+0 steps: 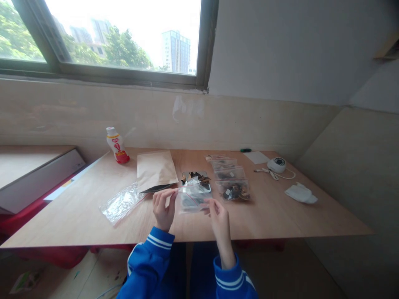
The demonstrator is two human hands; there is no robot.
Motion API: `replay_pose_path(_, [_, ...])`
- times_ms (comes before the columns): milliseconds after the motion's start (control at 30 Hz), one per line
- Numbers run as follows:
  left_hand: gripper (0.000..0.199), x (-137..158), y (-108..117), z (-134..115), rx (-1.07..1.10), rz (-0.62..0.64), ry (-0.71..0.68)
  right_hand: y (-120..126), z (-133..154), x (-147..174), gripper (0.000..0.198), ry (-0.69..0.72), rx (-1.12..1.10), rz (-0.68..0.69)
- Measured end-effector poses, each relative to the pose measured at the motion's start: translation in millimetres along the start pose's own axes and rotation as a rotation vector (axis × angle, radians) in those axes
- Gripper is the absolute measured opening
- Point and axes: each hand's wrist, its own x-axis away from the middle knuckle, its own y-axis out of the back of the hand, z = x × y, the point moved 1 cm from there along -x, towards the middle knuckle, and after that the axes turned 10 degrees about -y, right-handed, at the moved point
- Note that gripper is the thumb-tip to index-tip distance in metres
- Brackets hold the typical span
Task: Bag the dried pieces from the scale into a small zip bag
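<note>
Head view shows both hands pinching one small clear zip bag (192,198) just above the worktop (280,216). Left hand (163,209) has its grip closed on the bag's upper left edge, fingertips together at the seal strip. Right hand (219,216) has its grip closed on the bag's lower right side. The bag hangs between them, near the worktop's front edge, with a red line across it.

Just behind the bag lies a small tray (196,177) of dark bits. To its right sits a row of filled clear bags (231,179). A brown paper envelope (156,169) lies behind the left hand, and an empty clear bag (121,203) lies to its left. Farther back stands a white bottle (116,145) with a red label. At far right rest a white round device (277,164) and a crumpled white cloth (300,193).
</note>
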Motion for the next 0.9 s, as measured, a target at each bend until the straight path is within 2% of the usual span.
replay_pose_path(67, [0.006,3,-3,12,-0.017,-0.070,0.019,9,-2,-9,0.045,0.030,0.048,0.060])
replay_pose_path(167, [0.009,15,-4,24,-0.002,-0.145,0.111,20,6,-35,0.040,0.171,0.195,0.161])
replay_pose_path(300, [0.012,27,-1,28,-0.067,-0.239,0.240,27,23,-87,0.030,0.379,0.417,0.167])
replay_pose_path(400, [0.015,24,-1,26,-0.033,-0.128,0.251,26,30,-111,0.027,0.406,0.579,0.200])
replay_pose_path(467, [0.019,21,-1,25,0.036,-0.037,0.252,20,32,-108,0.026,0.413,0.632,0.213])
replay_pose_path(600, [0.022,16,-2,22,0.189,0.168,0.282,-3,36,-68,0.028,0.376,0.589,0.357])
replay_pose_path(700, [0.018,14,-2,19,0.262,0.350,0.242,-19,37,-40,0.027,0.355,0.530,0.456])
replay_pose_path(800, [0.019,13,-1,17,0.288,0.448,0.181,-21,31,-31,0.024,0.330,0.528,0.331])
replay_pose_path(900, [0.023,12,0,16,0.314,0.464,0.166,-13,17,-31,0.020,0.247,0.595,0.154])
